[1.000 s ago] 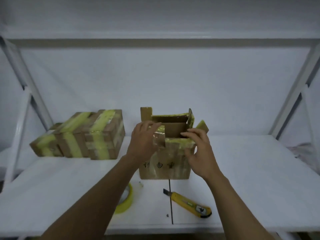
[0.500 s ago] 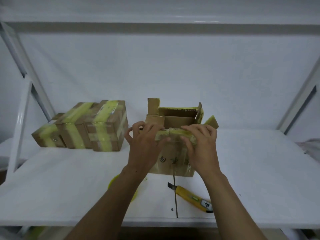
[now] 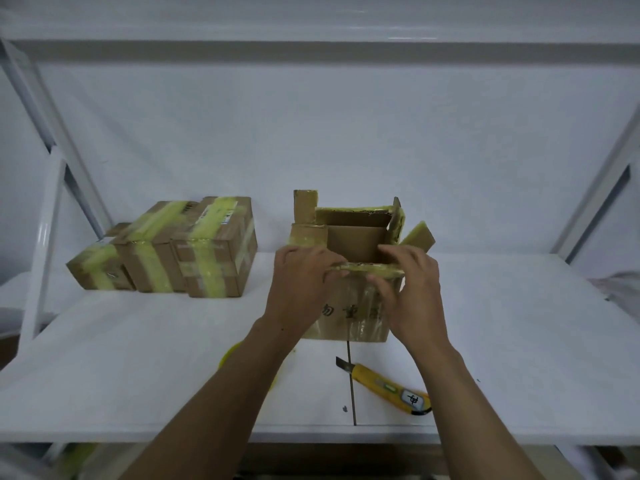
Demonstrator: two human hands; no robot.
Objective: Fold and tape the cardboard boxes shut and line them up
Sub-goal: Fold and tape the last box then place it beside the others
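1. While my fingers (image 3: 322,259) curl over the near flap (image 3: 367,269) of the open box (image 3: 349,317), both hands grasp that flap: the left hand (image 3: 304,285) holds its left end and the right hand (image 3: 414,296) its right end. The right thumb (image 3: 379,284) is tucked beneath the edge.
2. Change: one second ago my left hand was at the left side of the rim and only the right met the near flap. Now both hands have closed onto it, and it lies turned inward, seen edge-on and roughly level.
3. The open box stands at the centre of the white table (image 3: 138,358) with its printed front wall towards me. The rear flaps (image 3: 305,206) still stand upright and the interior is exposed.
4. Judgement: folding has only begun. The other flaps must come down before any tape goes on.
5. The utility knife (image 3: 388,388) lies near the box's front, to the right. The yellow tape roll (image 3: 230,351) is mostly hidden behind my left forearm.
6. The three taped boxes (image 3: 214,247) sit in a touching row, apart to the left; this is the line the box must join.
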